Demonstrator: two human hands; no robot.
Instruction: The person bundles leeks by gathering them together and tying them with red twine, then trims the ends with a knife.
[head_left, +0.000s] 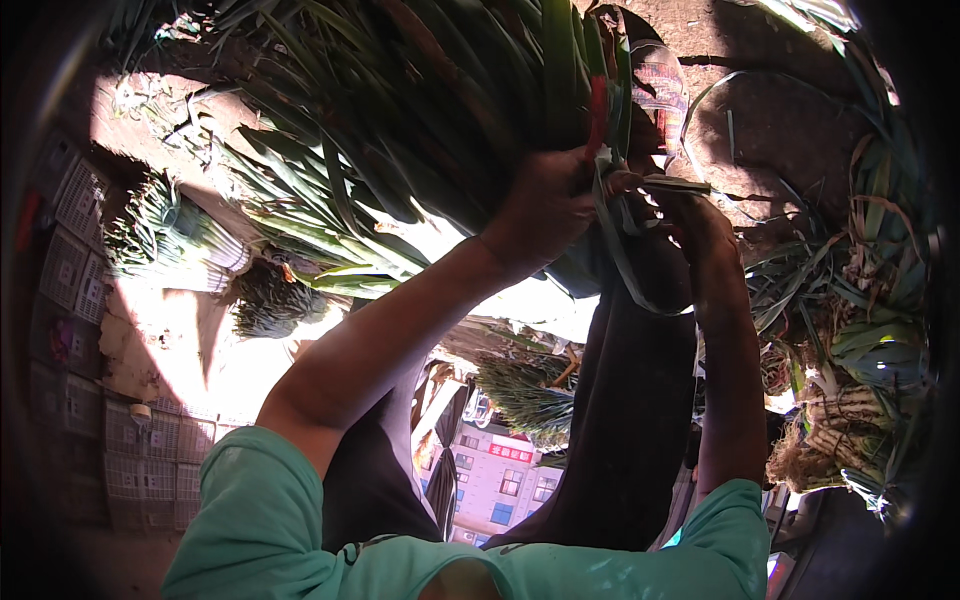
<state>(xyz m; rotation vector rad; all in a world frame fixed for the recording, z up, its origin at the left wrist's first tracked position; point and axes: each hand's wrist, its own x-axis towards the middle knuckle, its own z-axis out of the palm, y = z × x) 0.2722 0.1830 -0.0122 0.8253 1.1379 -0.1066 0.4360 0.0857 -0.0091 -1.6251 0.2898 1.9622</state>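
Note:
A large bundle of long green leek or scallion leaves (450, 97) lies across the top middle, over my legs. My left hand (551, 199) is closed at the bundle's right edge, its fingertips pinching a flat green strip (619, 247) that hangs in a loop below. Beside it, my right hand (701, 221) is bent towards the left fingertips, in touch with the strip's dry, stiff-looking end (675, 185). A red band (598, 112) runs up the leaves just above the left hand. Shadow hides part of the fingers of both hands.
Tied bundles with white stalks (214, 251) stand at the left, near stacked plastic crates (142, 450). Rooted, leafy plants (847, 420) are heaped at the right. Loose leaves litter the sunlit floor (757, 112). A patterned printed bag or wrapper (664, 90) lies beyond the hands.

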